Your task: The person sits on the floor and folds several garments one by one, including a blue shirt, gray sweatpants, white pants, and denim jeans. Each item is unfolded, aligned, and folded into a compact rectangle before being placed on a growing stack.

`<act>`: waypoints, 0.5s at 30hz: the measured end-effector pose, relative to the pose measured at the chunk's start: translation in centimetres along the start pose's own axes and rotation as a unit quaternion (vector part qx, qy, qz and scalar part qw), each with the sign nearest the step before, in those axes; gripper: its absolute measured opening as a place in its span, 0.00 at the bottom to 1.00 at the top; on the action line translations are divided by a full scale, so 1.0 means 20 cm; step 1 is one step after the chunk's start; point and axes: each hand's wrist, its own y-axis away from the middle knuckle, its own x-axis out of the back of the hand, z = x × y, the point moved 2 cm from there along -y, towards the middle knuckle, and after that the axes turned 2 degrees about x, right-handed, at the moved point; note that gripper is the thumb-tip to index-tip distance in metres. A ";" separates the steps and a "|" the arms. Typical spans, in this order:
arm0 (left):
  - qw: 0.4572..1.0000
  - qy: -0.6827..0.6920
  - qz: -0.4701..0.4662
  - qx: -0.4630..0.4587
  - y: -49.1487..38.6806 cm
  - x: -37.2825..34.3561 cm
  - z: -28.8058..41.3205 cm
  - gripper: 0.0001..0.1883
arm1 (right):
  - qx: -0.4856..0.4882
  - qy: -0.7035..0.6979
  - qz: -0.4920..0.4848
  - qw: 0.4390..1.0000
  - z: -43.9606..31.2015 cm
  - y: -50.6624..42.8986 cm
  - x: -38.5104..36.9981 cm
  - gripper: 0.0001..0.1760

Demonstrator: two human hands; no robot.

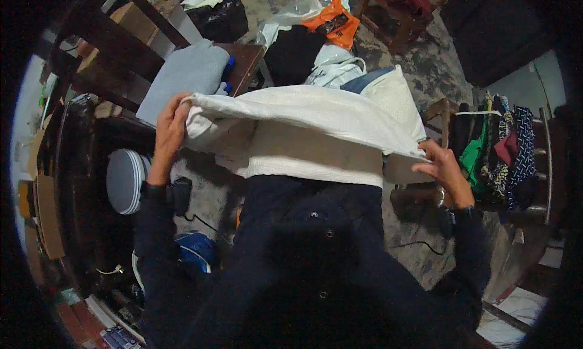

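A white cloth (309,107) is stretched across in front of me between both hands. My left hand (172,121) grips its left corner, where the fabric bunches and folds over. At the opposite end, my right hand (439,162) pinches the edge between thumb and fingers. The cloth sags in the middle, and a lower layer (314,167) hangs close to my dark jacket (314,199). Just beyond it on the right is a cream fabric piece (391,96) with a dark blue part. Whether it joins the held cloth cannot be seen.
A folded grey-blue cloth (186,76) rests on a wooden chair or bench (243,60) at left. Plastic bags, one orange (337,23), lie on the floor ahead. Patterned garments (501,153) hang at right. A round grey object (125,181) stands at left; a black cord (419,244) crosses the floor.
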 end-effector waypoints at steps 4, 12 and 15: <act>0.980 -0.131 -0.125 -0.082 -0.11 0.02 0.31 0.10 | 0.054 0.149 0.028 0.987 -0.01 0.07 0.22 0.18; 0.909 -0.266 -0.302 -0.112 -0.14 0.09 0.63 0.13 | 0.067 0.021 0.356 0.932 0.00 0.13 0.79 0.20; 0.928 -0.228 -0.218 -0.197 -0.23 0.14 0.59 0.09 | 0.093 -0.042 0.383 0.918 0.04 0.06 0.91 0.18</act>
